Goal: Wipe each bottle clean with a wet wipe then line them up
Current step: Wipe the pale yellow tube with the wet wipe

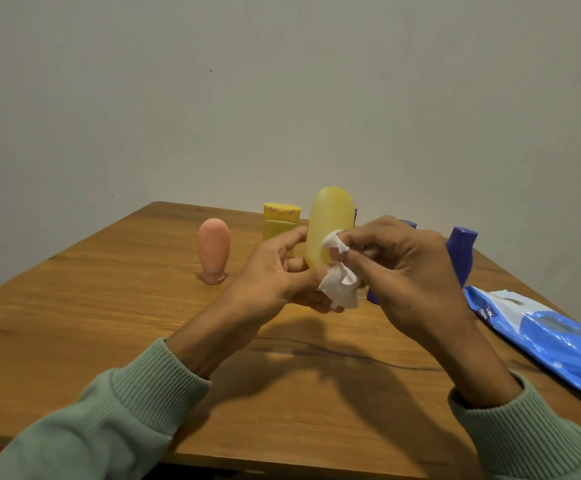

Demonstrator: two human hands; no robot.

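Yellow bottle [329,223]: held upright above the table [109,306] in the middle of the view, rounded end up. Its lower part is hidden by fingers and the wipe.
Left hand [271,275]: curled round the lower part of the yellow bottle from the left, with the thumb laid against its side.
Right hand [403,268]: fingers are pinched on the wet wipe [341,289], which is pressed against the right side of the yellow bottle.
Wet wipe: white and crumpled. One fold is seen on the bottle's side and a larger bunch hangs below the fingers.
Pink bottle [214,249]: stood on its cap on the table, left of the hands and apart from them.
Second yellow bottle [280,221]: stood further back, between the pink bottle and the held one, partly covered by the left hand's fingers.
Purple bottle [461,258]: stood at the right, behind the right hand.
Other purple parts: glimpsed behind the right hand and the held bottle. They are mostly hidden, so their number cannot be told.
Wipe pack [552,337]: blue and white, laid flat at the table's right edge, near the purple bottle.
Sleeves [109,427]: pale green, with ribbed cuffs.
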